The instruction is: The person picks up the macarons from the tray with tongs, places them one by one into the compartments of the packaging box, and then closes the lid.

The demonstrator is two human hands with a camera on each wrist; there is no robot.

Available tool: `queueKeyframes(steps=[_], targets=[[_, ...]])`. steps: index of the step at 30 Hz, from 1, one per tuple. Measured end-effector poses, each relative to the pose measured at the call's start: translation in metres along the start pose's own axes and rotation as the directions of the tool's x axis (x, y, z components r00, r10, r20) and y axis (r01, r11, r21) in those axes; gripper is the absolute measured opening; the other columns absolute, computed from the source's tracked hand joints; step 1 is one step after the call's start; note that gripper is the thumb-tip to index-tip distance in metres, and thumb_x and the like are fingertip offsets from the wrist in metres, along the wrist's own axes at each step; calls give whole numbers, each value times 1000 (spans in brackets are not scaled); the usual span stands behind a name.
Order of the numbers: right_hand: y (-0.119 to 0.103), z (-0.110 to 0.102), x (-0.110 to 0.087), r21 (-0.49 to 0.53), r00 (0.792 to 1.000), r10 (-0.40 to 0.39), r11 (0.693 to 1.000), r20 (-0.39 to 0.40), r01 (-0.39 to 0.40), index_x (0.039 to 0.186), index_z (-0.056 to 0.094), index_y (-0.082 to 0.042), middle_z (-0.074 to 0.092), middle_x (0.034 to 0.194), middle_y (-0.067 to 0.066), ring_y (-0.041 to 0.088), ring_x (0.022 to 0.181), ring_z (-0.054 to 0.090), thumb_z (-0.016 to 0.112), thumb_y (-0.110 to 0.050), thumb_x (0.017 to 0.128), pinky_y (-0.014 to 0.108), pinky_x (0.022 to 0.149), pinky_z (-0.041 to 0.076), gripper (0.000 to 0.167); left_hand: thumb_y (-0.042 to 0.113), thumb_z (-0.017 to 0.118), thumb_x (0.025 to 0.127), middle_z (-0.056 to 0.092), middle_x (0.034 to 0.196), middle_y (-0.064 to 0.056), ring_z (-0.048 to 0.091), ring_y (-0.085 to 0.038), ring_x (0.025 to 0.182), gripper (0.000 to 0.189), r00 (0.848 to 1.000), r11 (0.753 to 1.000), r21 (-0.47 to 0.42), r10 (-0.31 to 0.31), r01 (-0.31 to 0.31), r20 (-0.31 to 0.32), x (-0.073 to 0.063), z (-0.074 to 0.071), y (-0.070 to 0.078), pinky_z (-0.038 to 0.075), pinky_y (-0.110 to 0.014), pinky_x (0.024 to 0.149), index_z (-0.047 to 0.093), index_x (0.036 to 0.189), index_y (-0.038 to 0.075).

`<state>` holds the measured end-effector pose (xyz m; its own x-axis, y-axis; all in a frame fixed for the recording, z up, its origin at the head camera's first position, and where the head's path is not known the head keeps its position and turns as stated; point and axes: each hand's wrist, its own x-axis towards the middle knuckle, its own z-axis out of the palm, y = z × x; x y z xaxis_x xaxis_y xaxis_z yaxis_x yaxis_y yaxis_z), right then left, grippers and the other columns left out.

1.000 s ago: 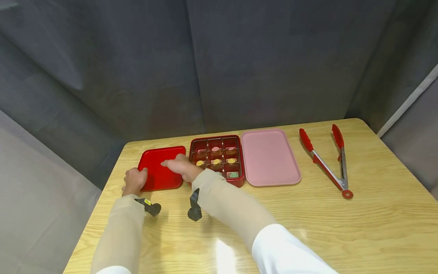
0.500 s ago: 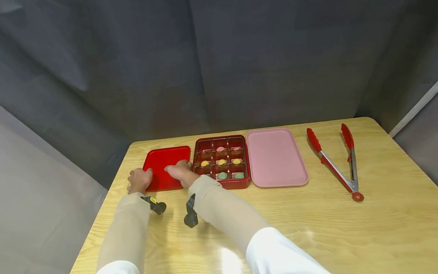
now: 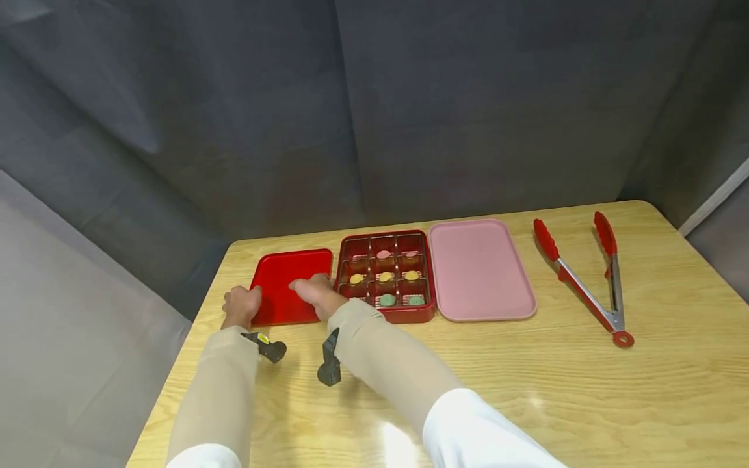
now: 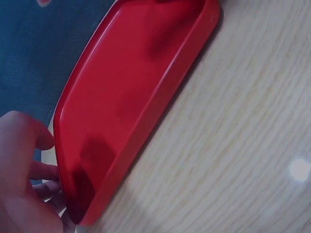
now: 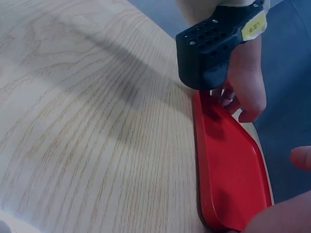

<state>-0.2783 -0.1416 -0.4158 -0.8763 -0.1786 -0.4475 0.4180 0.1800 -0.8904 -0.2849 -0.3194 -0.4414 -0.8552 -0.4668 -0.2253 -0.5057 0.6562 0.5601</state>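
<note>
A shallow red lid (image 3: 287,292) with a raised rim lies hollow side up at the table's left. My left hand (image 3: 241,305) is at its left rim; in the left wrist view its fingers (image 4: 46,189) rest against the outer side, with the thumb apart from the floor. At the opposite rim is my right hand (image 3: 318,296), thumb stretched over the lid, other fingers hidden in the head view. Close to its right stands a dark red box (image 3: 409,314) with several compartments holding small pink, yellow and green pieces.
A flat pink tray (image 3: 482,273) lies against the box's right side. Farther right, red-tipped metal tongs (image 3: 591,302) lie spread. The wooden table (image 3: 526,390) ends at grey curtains (image 3: 409,117) behind and on the left.
The head view has turned slightly to the left, so everything appears shifted to the right. Hands and lid keep nearly the same places relative to each other.
</note>
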Motion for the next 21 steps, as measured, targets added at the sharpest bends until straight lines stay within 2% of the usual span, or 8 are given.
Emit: queueKeyframes(steps=[3,6,11,15,21], targets=[[0,0,-1,14,1000,1,1000,-10,-1,149,18,0,6,157,16,31,142,15,60,-28,87,45,112,26,80,31,35,93,43,127,-29,41,-44,114,57,1000,999,-37,-25,24,-6,-1,-2,-2,40,-52,94,43,129,-13],[0,1,-2,14,1000,-7,1000,-17,8,145,28,1,16,154,18,33,138,24,61,-28,87,46,109,30,73,29,36,93,47,126,-29,46,-41,111,55,999,995,-95,-31,29,-20,-2,-4,-6,44,-49,92,45,127,-14],[0,-1,-4,32,1000,-24,999,-17,25,136,40,1,33,144,17,33,130,34,61,-27,87,47,104,35,60,27,35,93,49,127,-30,48,-39,113,53,997,985,-169,-43,32,-64,-4,-10,-8,45,-48,93,48,124,-14],[-4,-3,-6,34,999,-41,999,-27,42,136,40,0,38,138,16,32,125,37,60,-27,87,46,103,37,59,27,36,94,50,127,-28,49,-38,112,51,995,971,-234,-62,41,-84,-4,-18,-6,46,-47,91,51,123,-11],[-17,-8,-12,42,995,-95,994,-38,97,143,36,-2,34,146,14,32,132,35,58,-26,89,46,106,35,63,23,38,93,51,123,-23,51,-31,101,45,991,931,-361,-95,54,-96,-1,-24,-6,47,-43,84,53,121,-10]])
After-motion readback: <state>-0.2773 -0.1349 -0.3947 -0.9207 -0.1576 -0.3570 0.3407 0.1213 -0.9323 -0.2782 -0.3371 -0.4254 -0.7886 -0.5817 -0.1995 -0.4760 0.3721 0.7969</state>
